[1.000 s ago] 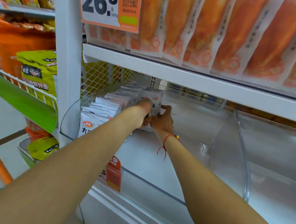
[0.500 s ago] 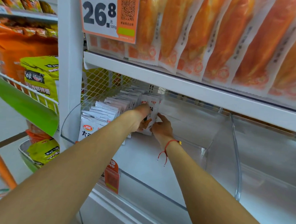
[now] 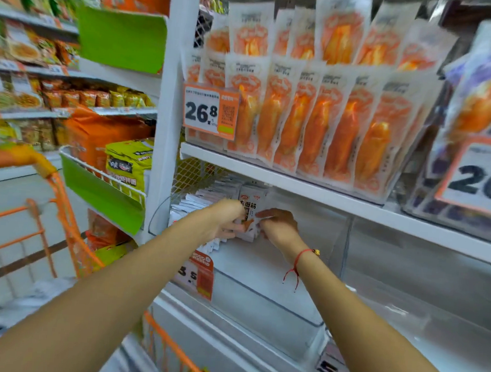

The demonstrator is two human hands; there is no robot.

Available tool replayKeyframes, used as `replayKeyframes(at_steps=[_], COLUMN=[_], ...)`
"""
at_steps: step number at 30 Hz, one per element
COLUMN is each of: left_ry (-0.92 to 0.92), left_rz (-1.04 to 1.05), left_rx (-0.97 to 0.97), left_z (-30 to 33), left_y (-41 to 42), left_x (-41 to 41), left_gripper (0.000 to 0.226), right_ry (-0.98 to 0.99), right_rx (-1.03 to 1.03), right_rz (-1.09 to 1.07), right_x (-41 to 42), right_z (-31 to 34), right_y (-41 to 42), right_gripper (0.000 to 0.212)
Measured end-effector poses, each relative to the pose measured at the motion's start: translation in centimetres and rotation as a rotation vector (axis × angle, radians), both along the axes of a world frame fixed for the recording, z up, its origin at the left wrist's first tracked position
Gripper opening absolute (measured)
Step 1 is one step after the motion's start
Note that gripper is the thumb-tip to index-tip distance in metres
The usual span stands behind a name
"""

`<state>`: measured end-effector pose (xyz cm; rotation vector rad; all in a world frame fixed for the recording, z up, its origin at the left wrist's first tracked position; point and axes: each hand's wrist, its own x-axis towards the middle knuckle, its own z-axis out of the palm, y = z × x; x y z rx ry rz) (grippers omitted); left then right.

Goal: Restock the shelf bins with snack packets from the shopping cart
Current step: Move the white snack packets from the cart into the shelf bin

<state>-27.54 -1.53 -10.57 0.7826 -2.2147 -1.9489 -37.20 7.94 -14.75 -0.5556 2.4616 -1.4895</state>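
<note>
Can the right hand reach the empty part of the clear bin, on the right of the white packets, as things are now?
Probably yes. The right hand already holds the last of the white packets inside the clear bin, and the bare floor beside it lies open, with nothing visible between. The left hand stays on the packets' other side.

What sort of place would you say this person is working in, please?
Most likely a supermarket or snack shop aisle: white shelves carry rows of orange snack packets, a price tag reading 26.8 hangs on the bin front, and an orange shopping cart stands at the left.
</note>
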Motion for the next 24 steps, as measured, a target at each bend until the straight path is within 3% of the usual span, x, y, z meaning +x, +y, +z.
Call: replayKeyframes(at_steps=[7,12,15,19,21,24], left_ry=[0.078,0.064,-0.025,-0.409,-0.47,-0.535], left_rz=[-0.034,0.063,0.158,0.046,-0.073,-0.13], left_rx=[-0.262,-0.45,-0.706,-1.033,-1.044,-1.099], left_z=[1.0,-0.5,-2.8,-5.4,-5.7,-5.3], left_y=[0.8,-0.8,-2.4,-3.7,-4.0,-3.8], left_x=[11.5,21.6,26.3,29.9,30.1,29.5], left_gripper=[0.027,0.02,0.029,0.039,0.035,0.034], right_ry=[-0.036,0.008,0.147,0.589,0.814,0.901], right_rx=[-0.101,-0.081,-0.025,0.433,0.678,0.953], right_rz=[0.444,0.674,0.806,0.798,0.75,0.714], right_x=[9.3,16.1,20.0,23.8,25.6,26.2], right_z=[2.4,2.1,0.9,-1.5,-1.9,-2.2], right_y=[4.1,4.1,2.6,0.2,-0.5,-1.8], right_gripper=[0.022,0.02,0.024,0.027,0.038,0.039])
